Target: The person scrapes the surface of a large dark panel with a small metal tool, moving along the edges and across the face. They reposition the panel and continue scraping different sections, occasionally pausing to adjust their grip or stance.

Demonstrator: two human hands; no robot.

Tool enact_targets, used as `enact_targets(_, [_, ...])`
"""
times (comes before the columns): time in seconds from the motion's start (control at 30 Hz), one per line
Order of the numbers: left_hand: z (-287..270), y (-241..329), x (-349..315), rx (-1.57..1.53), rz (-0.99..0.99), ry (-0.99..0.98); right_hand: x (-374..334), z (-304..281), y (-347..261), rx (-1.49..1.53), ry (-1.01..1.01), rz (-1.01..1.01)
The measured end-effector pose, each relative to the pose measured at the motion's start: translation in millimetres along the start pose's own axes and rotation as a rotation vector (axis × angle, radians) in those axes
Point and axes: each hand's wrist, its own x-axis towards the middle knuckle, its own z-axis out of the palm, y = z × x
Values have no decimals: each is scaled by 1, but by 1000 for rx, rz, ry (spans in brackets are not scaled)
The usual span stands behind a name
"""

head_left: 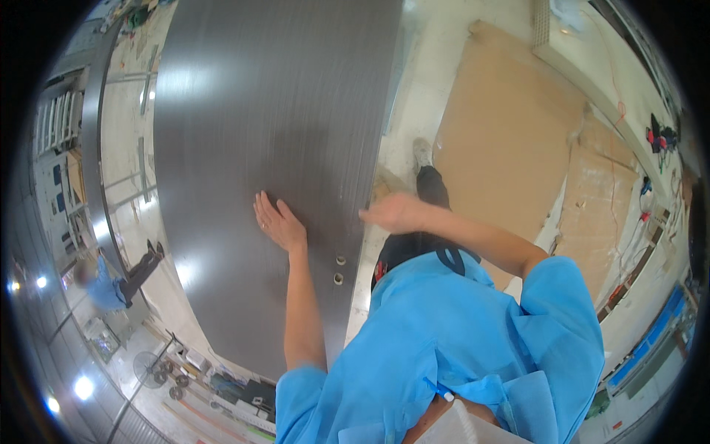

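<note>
A large dark grey, wood-grained door panel [244, 140] lies in front of me, with two small round holes [339, 270] near its right edge. My left hand [279, 222] rests flat on its face, fingers stretched and slightly spread, holding nothing. At the panel's right edge, my right hand [392, 213] is closed, its fingertips pointing at the edge. That hand is somewhat blurred, and whatever it may pinch is hidden or too small to name.
Brown cardboard sheets [510, 126] cover the floor to the right, beside a long pale beam or bench [599, 70]. Far left, a person in blue [111, 288] stands by another long panel [92, 126]. A standing fan [151, 369] is at the lower left.
</note>
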Motion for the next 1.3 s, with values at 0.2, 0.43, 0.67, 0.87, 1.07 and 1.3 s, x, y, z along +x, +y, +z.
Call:
enact_targets(0.2, [-4,3,3,26,-31,-30,57,-136,196,-95,885,470])
enact_targets(0.43, [0,-2,-1,32,16,4,58,-65,177,-180,1079,107])
enact_targets(0.67, [17,44,10,32,26,12,-7,64,-16,111,497,-102])
enact_targets(0.87, [48,169,49,29,586,-222,8,-43,83,410,955,352])
enact_targets(1.07, [72,278,126,-14,723,-297,48,-259,301,297,1122,535])
enact_targets(1.3, [109,366,197,-10,641,-323,139,-448,536,177,1205,518])
